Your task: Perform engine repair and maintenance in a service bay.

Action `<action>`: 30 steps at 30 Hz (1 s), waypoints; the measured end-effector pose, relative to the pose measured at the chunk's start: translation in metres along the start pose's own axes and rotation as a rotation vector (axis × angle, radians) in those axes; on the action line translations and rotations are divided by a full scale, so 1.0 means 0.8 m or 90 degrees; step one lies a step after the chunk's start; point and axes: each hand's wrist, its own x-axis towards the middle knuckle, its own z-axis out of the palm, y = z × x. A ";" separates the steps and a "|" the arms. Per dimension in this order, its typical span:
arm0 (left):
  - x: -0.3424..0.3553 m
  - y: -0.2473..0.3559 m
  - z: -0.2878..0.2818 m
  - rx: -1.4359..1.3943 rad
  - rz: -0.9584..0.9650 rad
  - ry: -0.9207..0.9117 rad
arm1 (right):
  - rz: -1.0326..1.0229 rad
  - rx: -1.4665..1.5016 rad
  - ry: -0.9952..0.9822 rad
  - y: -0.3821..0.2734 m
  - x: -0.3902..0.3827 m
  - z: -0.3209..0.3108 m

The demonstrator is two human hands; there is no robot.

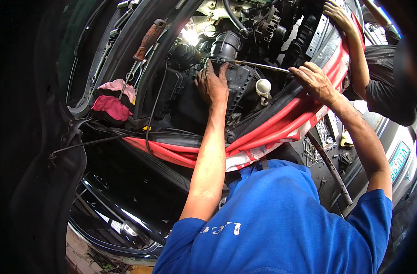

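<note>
My right hand (314,83) is wrapped round the back end of a long screwdriver (263,66); its handle is hidden in my fist. The thin shaft runs left across the engine bay to the lower collar of a black air intake hose (226,44). At that collar my left hand (213,86) grips with thumb and fingertips, close to the screwdriver's tip. The tip itself is too small to make out. Below the hose lies a black air filter box (239,84). A white round cap (263,86) sits between my two hands.
A red and white cover (281,132) drapes the car's edge. Another person's hand (338,17) rests at the far right. An orange-handled screwdriver (149,40) and pink cloth (111,108) lie left. A metal bar (329,166) and loose tools (312,153) are at right.
</note>
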 end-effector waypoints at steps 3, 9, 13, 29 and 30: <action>0.001 -0.003 0.000 0.001 0.006 0.002 | -0.002 -0.071 -0.105 -0.010 0.005 -0.010; 0.000 -0.003 0.006 -0.021 0.020 0.022 | 0.064 0.089 -0.022 -0.004 0.012 0.004; -0.002 -0.006 0.008 -0.019 0.010 0.014 | 0.238 0.171 -0.041 -0.021 0.025 -0.001; -0.002 -0.002 0.004 0.021 0.012 0.025 | 0.467 0.357 -0.085 -0.045 0.023 -0.024; -0.002 -0.003 0.004 0.025 0.019 0.027 | 0.437 0.328 -0.101 -0.048 0.026 -0.025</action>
